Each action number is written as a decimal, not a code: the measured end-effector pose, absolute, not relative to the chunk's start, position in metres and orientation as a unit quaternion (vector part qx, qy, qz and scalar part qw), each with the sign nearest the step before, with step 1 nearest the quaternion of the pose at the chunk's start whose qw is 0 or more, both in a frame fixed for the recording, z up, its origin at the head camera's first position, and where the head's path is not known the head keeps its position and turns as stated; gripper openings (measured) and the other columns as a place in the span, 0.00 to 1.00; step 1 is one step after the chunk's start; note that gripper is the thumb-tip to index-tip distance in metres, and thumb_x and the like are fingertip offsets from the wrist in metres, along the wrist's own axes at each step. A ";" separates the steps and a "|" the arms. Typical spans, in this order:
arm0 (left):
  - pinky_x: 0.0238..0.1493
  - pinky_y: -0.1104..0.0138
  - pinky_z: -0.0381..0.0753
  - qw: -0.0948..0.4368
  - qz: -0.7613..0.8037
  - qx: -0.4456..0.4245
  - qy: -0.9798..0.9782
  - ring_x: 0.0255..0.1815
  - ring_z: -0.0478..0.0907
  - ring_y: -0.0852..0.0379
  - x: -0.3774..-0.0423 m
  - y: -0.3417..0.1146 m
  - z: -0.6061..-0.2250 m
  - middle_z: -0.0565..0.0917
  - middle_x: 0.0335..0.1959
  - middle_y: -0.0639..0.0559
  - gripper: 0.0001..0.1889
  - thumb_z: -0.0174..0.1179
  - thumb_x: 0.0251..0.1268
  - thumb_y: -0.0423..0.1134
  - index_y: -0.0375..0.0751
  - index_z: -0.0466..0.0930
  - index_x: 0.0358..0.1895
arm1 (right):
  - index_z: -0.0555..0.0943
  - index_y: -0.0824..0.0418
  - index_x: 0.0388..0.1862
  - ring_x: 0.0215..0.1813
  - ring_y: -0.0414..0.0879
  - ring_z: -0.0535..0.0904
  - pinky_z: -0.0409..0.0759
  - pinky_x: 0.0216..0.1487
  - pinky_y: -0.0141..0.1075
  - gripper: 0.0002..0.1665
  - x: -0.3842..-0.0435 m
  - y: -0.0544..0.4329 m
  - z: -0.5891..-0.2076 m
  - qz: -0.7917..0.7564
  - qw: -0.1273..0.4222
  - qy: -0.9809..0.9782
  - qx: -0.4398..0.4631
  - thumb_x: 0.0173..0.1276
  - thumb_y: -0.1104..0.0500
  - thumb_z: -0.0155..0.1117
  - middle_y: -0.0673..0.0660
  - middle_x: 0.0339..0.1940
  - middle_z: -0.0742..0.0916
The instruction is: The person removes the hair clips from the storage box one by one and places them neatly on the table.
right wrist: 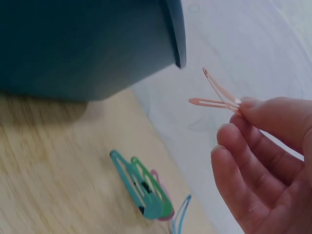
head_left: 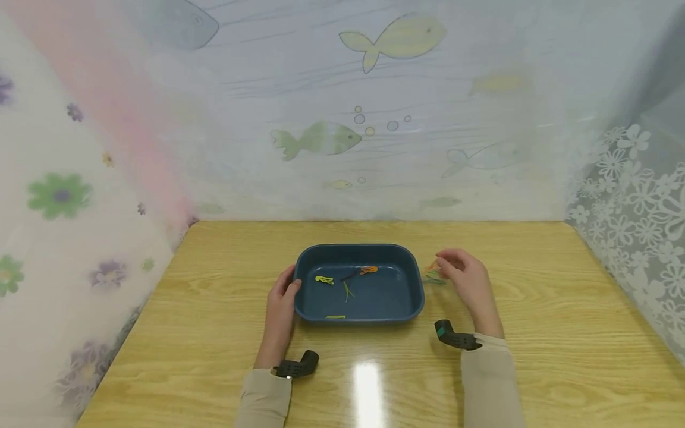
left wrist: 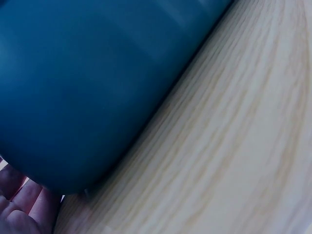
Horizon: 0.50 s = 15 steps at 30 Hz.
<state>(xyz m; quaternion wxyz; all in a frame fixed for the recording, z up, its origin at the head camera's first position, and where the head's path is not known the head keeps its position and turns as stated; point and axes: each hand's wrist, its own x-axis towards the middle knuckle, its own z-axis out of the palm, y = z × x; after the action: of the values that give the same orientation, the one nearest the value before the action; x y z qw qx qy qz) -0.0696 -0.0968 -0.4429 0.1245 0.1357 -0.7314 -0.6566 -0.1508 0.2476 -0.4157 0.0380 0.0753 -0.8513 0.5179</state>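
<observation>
Hairclip (right wrist: 229,105), orange and splayed, is pinched by the right hand (head_left: 471,284) just right of the blue basin (head_left: 380,299); the left hand (head_left: 280,300) grips the basin's left side. Teal clip (right wrist: 150,205) and green clip (right wrist: 164,199) lie on the table (head_left: 214,309) between.

I saw the right hand (head_left: 470,280) pinching with its thumb (right wrist: 280,117) and a fingertip, its other visible fingers (right wrist: 235,176) bent just beside that pinch. The left hand (head_left: 280,297) gripped too, and behind both grips the sleeved forearms (head_left: 489,380) stretched forward, well apart.
</observation>
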 end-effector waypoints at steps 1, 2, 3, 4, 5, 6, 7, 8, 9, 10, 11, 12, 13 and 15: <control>0.61 0.64 0.60 0.123 -0.657 0.137 -0.731 0.59 0.63 0.63 -0.070 -0.097 -0.443 0.70 0.57 0.59 0.18 0.48 0.66 0.42 0.52 0.69 0.59 | 0.76 0.62 0.48 0.36 0.52 0.80 0.78 0.39 0.44 0.21 -0.151 0.249 -0.417 0.515 0.037 -0.853 0.070 0.64 0.48 0.55 0.58 0.39 0.83; 0.61 0.64 0.60 0.123 -0.656 0.138 -0.732 0.59 0.62 0.63 -0.069 -0.097 -0.443 0.70 0.57 0.60 0.18 0.48 0.65 0.42 0.53 0.69 0.58 | 0.76 0.61 0.49 0.36 0.51 0.80 0.78 0.39 0.44 0.21 -0.151 0.249 -0.417 0.511 0.036 -0.856 0.064 0.64 0.48 0.54 0.58 0.39 0.83; 0.61 0.64 0.60 0.122 -0.653 0.139 -0.734 0.60 0.62 0.63 -0.069 -0.097 -0.443 0.70 0.57 0.60 0.18 0.48 0.65 0.43 0.53 0.68 0.58 | 0.76 0.61 0.49 0.36 0.51 0.80 0.78 0.39 0.44 0.21 -0.151 0.251 -0.418 0.509 0.036 -0.858 0.060 0.65 0.48 0.54 0.58 0.39 0.83; 0.61 0.64 0.60 0.122 -0.652 0.139 -0.736 0.59 0.62 0.64 -0.070 -0.097 -0.443 0.70 0.57 0.60 0.18 0.48 0.65 0.43 0.54 0.69 0.58 | 0.76 0.61 0.49 0.36 0.50 0.80 0.78 0.39 0.45 0.21 -0.151 0.252 -0.419 0.507 0.037 -0.860 0.056 0.65 0.48 0.54 0.58 0.39 0.83; 0.61 0.64 0.60 0.123 -0.650 0.139 -0.737 0.59 0.63 0.63 -0.070 -0.097 -0.443 0.70 0.57 0.60 0.18 0.48 0.65 0.43 0.54 0.69 0.58 | 0.76 0.61 0.49 0.36 0.50 0.79 0.78 0.39 0.44 0.21 -0.150 0.253 -0.420 0.507 0.038 -0.860 0.050 0.65 0.48 0.54 0.58 0.40 0.83; 0.61 0.63 0.60 0.123 -0.650 0.136 -0.738 0.60 0.63 0.63 -0.070 -0.097 -0.443 0.70 0.57 0.60 0.18 0.49 0.65 0.43 0.53 0.69 0.58 | 0.76 0.61 0.49 0.36 0.50 0.79 0.78 0.39 0.44 0.20 -0.150 0.254 -0.421 0.507 0.038 -0.860 0.046 0.65 0.49 0.54 0.59 0.40 0.83; 0.61 0.64 0.60 0.123 -0.648 0.136 -0.739 0.59 0.63 0.63 -0.070 -0.097 -0.443 0.70 0.57 0.60 0.18 0.49 0.65 0.43 0.54 0.69 0.58 | 0.76 0.61 0.49 0.37 0.50 0.79 0.78 0.39 0.44 0.20 -0.150 0.255 -0.421 0.508 0.037 -0.860 0.042 0.65 0.49 0.54 0.59 0.41 0.83; 0.61 0.64 0.60 0.124 -0.647 0.135 -0.740 0.59 0.63 0.63 -0.071 -0.097 -0.443 0.70 0.57 0.60 0.18 0.49 0.65 0.43 0.54 0.69 0.58 | 0.76 0.62 0.49 0.37 0.50 0.79 0.78 0.39 0.44 0.20 -0.150 0.256 -0.422 0.507 0.036 -0.861 0.039 0.65 0.49 0.54 0.59 0.42 0.82; 0.61 0.63 0.60 0.124 -0.647 0.133 -0.740 0.59 0.63 0.63 -0.071 -0.097 -0.443 0.70 0.57 0.59 0.18 0.49 0.65 0.43 0.53 0.69 0.58 | 0.76 0.62 0.49 0.38 0.51 0.79 0.77 0.39 0.44 0.21 -0.150 0.256 -0.423 0.506 0.035 -0.861 0.033 0.65 0.49 0.54 0.59 0.42 0.82; 0.61 0.64 0.60 0.124 -0.646 0.134 -0.741 0.59 0.63 0.63 -0.071 -0.097 -0.443 0.70 0.57 0.59 0.18 0.49 0.65 0.43 0.53 0.69 0.58 | 0.76 0.62 0.49 0.38 0.50 0.79 0.77 0.39 0.43 0.22 -0.150 0.257 -0.423 0.504 0.032 -0.862 0.027 0.65 0.48 0.54 0.59 0.42 0.82; 0.61 0.64 0.60 0.124 -0.647 0.134 -0.741 0.59 0.63 0.63 -0.071 -0.097 -0.443 0.70 0.57 0.60 0.18 0.49 0.65 0.43 0.53 0.69 0.58 | 0.76 0.61 0.49 0.38 0.50 0.79 0.77 0.39 0.42 0.22 -0.150 0.257 -0.424 0.502 0.028 -0.864 0.021 0.65 0.47 0.53 0.59 0.43 0.82; 0.61 0.64 0.60 0.124 -0.648 0.134 -0.739 0.59 0.63 0.63 -0.071 -0.097 -0.443 0.70 0.57 0.59 0.18 0.49 0.65 0.43 0.53 0.69 0.58 | 0.76 0.61 0.49 0.38 0.51 0.79 0.76 0.39 0.42 0.22 -0.151 0.258 -0.424 0.501 0.027 -0.865 0.016 0.65 0.47 0.53 0.59 0.43 0.82; 0.61 0.64 0.60 0.124 -0.649 0.135 -0.739 0.59 0.63 0.63 -0.071 -0.098 -0.443 0.70 0.57 0.60 0.18 0.49 0.65 0.43 0.53 0.69 0.58 | 0.76 0.60 0.49 0.39 0.51 0.79 0.75 0.39 0.41 0.23 -0.151 0.258 -0.424 0.501 0.025 -0.865 0.010 0.64 0.46 0.53 0.58 0.43 0.82; 0.61 0.64 0.60 0.125 -0.649 0.137 -0.738 0.59 0.63 0.63 -0.071 -0.098 -0.444 0.70 0.57 0.60 0.18 0.49 0.65 0.44 0.53 0.69 0.58 | 0.76 0.59 0.50 0.39 0.51 0.78 0.73 0.38 0.40 0.23 -0.151 0.258 -0.425 0.504 0.022 -0.864 -0.004 0.64 0.45 0.53 0.58 0.44 0.82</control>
<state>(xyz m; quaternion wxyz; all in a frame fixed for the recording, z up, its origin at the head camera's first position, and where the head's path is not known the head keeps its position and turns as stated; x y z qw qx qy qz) -0.0707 -0.0984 -0.4437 0.1251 0.1373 -0.7381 -0.6486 -0.1510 0.2585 -0.4252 0.0221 -0.0043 -0.8635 0.5038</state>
